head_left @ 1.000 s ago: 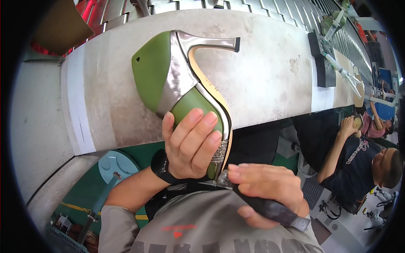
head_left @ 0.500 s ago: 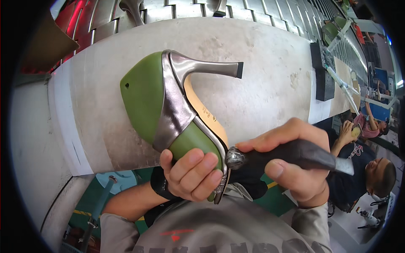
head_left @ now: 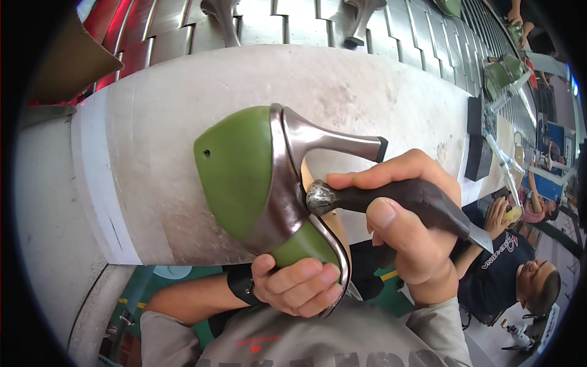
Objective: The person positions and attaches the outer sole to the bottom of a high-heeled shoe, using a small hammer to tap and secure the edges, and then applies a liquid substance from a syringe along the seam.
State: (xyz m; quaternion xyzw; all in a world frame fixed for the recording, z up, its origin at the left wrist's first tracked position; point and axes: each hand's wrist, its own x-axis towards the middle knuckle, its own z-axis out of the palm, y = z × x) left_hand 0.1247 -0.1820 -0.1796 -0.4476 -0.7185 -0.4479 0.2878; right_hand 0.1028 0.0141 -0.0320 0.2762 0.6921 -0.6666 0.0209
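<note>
A pewter-coloured high-heeled shoe [head_left: 283,199] sits on a green shoe last [head_left: 233,174]. It is tilted on its side above the pale worktable, its slim heel [head_left: 336,142] pointing right. My left hand [head_left: 299,284] wraps round the toe end from below, fingers over the green last. In my right hand [head_left: 419,229] is a shoemaker's hammer [head_left: 400,197] with a dark handle, a rounded metal head and a flat metal blade at its other end. The hammer's head is at the shoe's sole edge, by the arch, and covers part of the tan sole.
Beyond the worktable [head_left: 165,159] runs a slatted metal conveyor [head_left: 263,27] carrying more heeled shoes. A black block [head_left: 477,140] stands at the table's right end. At right sits a co-worker in a dark shirt [head_left: 495,275]. Brown cardboard [head_left: 73,58] juts in at upper left.
The shoe has shifted right and a little nearer in the picture. The hammer's head has moved up along the sole edge, from near the toe to the arch.
</note>
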